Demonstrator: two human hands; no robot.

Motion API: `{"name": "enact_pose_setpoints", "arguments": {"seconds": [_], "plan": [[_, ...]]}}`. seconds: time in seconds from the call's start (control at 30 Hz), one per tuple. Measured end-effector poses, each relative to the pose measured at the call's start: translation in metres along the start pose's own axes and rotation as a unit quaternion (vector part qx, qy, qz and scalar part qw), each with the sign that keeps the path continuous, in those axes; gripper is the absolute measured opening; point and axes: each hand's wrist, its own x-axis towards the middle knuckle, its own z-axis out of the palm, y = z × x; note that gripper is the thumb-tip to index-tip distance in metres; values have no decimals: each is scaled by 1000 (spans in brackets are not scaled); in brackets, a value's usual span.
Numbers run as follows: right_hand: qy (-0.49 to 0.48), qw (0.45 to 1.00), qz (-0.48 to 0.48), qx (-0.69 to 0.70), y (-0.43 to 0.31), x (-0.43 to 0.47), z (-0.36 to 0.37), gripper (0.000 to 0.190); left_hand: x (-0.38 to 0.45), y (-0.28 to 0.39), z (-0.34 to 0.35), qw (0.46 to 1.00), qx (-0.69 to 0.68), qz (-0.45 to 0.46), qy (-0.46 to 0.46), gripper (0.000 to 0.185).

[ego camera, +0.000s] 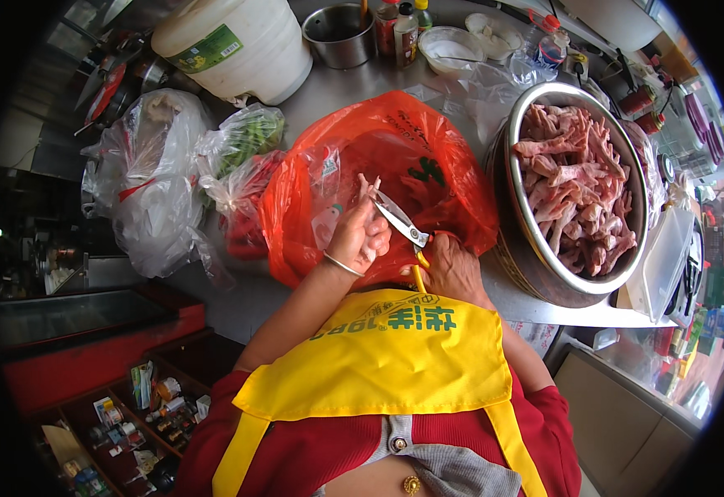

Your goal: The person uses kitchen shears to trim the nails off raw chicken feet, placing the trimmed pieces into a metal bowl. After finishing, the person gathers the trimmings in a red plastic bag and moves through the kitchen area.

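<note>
My left hand [357,235] grips a raw chicken foot [367,185], its toes pointing up and away from me. In my right hand [455,268] is a pair of scissors [410,231] with yellow and red handles. The blades reach up to the toes of the foot; whether they touch them is hard to tell. Both hands are over the near side of an open red plastic bag [312,143], which has more chicken feet partly visible inside. To the right, a large round metal pot [511,180] is heaped with raw chicken feet [576,180].
Knotted clear bags [157,180], one with green vegetables [253,136], stand at left. Behind are a white plastic barrel [231,50], a steel pot [340,37], sauce bottles [406,37] and a bowl of white powder [452,50]. A clear plastic container [660,264] lies at right.
</note>
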Motion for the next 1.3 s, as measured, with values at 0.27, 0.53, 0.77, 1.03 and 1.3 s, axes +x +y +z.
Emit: {"name": "enact_pose_setpoints", "arguments": {"seconds": [0.27, 0.53, 0.77, 1.03, 1.3], "plan": [[-103, 994, 45, -12, 1, 2, 4, 55, 13, -12, -26, 999, -34, -30, -14, 22], [-196, 963, 150, 112, 5, 4, 13, 69, 15, -16, -29, 995, 74, 34, 54, 16], [-192, 966, 144, 96, -2, 10, -1, 70, 13, -16, -25, 977, 155, 126, 71, 40], [-154, 980, 110, 58, -3, 6, 2, 66, 14, -18, -27, 948, 247, 172, 98, 21], [-144, 985, 89, 25, -4, 4, 3, 67, 10, -14, -23, 937, 272, 198, 90, 15]]}}
